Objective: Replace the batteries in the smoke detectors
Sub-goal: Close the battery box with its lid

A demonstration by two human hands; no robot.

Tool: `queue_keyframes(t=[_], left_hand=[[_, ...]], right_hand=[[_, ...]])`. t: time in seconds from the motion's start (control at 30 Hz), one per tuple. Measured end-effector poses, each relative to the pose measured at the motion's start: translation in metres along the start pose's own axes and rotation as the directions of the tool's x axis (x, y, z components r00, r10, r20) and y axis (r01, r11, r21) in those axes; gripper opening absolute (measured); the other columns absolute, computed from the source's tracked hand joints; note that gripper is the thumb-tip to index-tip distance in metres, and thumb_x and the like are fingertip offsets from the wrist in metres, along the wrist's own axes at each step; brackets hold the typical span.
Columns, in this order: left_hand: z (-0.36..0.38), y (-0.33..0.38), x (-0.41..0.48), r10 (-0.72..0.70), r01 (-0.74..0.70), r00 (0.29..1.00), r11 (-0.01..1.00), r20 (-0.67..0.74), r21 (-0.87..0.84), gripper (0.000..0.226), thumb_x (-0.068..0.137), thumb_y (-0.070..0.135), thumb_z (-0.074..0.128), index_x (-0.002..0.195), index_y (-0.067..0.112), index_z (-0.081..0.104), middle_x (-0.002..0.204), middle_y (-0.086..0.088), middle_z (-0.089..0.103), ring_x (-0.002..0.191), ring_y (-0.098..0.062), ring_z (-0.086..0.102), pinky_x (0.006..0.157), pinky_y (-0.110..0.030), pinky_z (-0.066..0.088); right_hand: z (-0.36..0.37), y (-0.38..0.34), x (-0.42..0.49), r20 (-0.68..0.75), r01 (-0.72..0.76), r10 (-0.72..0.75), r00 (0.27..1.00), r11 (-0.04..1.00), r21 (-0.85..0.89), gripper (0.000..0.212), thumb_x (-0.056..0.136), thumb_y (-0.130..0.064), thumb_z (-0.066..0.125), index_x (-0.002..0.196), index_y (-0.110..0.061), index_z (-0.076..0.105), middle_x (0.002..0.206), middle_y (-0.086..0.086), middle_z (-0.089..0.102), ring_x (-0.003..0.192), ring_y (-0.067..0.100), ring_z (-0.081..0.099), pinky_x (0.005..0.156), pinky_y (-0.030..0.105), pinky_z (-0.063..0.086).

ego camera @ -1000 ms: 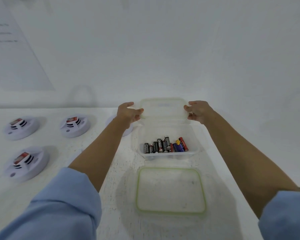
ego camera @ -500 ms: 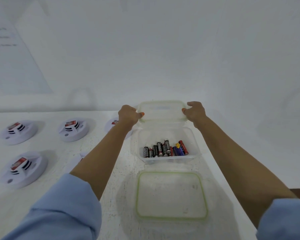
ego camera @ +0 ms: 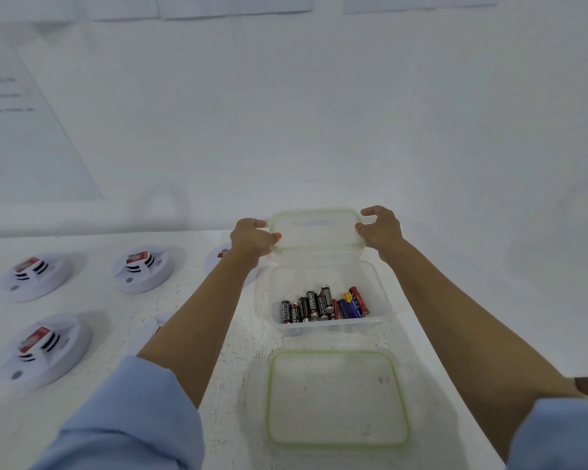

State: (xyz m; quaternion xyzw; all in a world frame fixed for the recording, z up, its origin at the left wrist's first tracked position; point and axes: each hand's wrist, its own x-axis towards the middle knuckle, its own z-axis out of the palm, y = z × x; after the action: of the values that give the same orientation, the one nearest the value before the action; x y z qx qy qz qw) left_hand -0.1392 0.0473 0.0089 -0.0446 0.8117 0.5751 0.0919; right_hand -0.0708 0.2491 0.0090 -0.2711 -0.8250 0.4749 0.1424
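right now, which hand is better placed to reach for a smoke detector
The left hand. Both hands grip the far container, but all visible smoke detectors lie to its left, the nearest by the left wrist. The right hand would have to cross the battery box.

Your picture is bright and pale. Soft shadows lie near the clear box (ego camera: 326, 329); far from it, things bend and blur.

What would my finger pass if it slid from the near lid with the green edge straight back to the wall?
Lid with the green edge → clear box holding the batteries → second lid, gripped at its ends by the left hand and the right hand → wall.
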Motion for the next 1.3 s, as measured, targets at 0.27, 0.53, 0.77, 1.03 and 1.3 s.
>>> queue_keyframes(t=[0.27, 0.53, 0.77, 1.03, 1.3], left_hand=[[0.0, 0.002, 0.003, -0.028, 0.028, 0.999, 0.999, 0.028, 0.018, 0.042, 0.082, 0.008, 0.069, 0.121, 0.01, 0.054, 0.123, -0.018, 0.057, 0.062, -0.017, 0.059, 0.073, -0.029, 0.051], [-0.002, 0.005, -0.001, 0.186, -0.222, 0.974, 0.899, 0.13, 0.378, 0.052, 0.087, 0.012, 0.06, 0.135, 0.011, 0.041, 0.136, -0.015, 0.045, 0.116, -0.027, 0.052, 0.095, -0.03, 0.04], [0.006, 0.009, -0.003, 0.337, -0.639, 0.722, 0.66, 0.604, 0.396, 0.058, 0.083, 0.025, 0.069, 0.136, 0.023, 0.046, 0.15, 0.005, 0.032, 0.139, -0.012, 0.027, 0.109, -0.023, 0.017], [0.006, 0.018, 0.008, 0.362, -0.735, 0.672, 0.43, 0.646, 0.525, 0.073, 0.07, 0.037, 0.078, 0.135, 0.025, 0.047, 0.147, 0.009, 0.038, 0.137, -0.01, 0.032, 0.113, -0.029, 0.021], [0.013, 0.015, 0.006, 0.461, -0.743, 0.664, 0.324, 0.588, 0.586, 0.067, 0.069, 0.038, 0.077, 0.13, 0.026, 0.053, 0.14, 0.012, 0.048, 0.129, -0.009, 0.044, 0.104, -0.028, 0.033]], right_hand=[[-0.001, -0.001, 0.005, 0.043, -0.041, 0.039, 0.998, 0.999, 0.036, 0.035, 0.087, -0.004, 0.054, 0.122, -0.007, 0.049, 0.13, 0.013, 0.047, 0.097, 0.024, 0.049, 0.093, 0.046, 0.049], [0.0, -0.011, 0.009, 0.139, 0.027, 0.01, 0.99, 0.966, -0.256, 0.049, 0.09, -0.003, 0.041, 0.138, -0.008, 0.03, 0.129, 0.017, 0.048, 0.116, 0.033, 0.049, 0.091, 0.035, 0.044], [0.028, -0.036, 0.025, 0.347, 0.393, -0.224, 0.911, 0.728, -0.561, 0.05, 0.098, -0.019, 0.03, 0.146, -0.023, 0.019, 0.156, 0.004, 0.014, 0.145, 0.018, 0.011, 0.116, 0.043, 0.004], [0.039, -0.033, 0.043, 0.451, 0.444, -0.19, 0.872, 0.695, -0.565, 0.041, 0.098, -0.033, 0.027, 0.135, -0.021, 0.042, 0.138, 0.005, 0.047, 0.127, 0.025, 0.043, 0.104, 0.037, 0.029], [0.045, -0.036, 0.045, 0.446, 0.408, -0.143, 0.884, 0.703, -0.583, 0.042, 0.097, -0.03, 0.029, 0.136, -0.018, 0.04, 0.141, 0.005, 0.043, 0.13, 0.026, 0.035, 0.105, 0.039, 0.025]])
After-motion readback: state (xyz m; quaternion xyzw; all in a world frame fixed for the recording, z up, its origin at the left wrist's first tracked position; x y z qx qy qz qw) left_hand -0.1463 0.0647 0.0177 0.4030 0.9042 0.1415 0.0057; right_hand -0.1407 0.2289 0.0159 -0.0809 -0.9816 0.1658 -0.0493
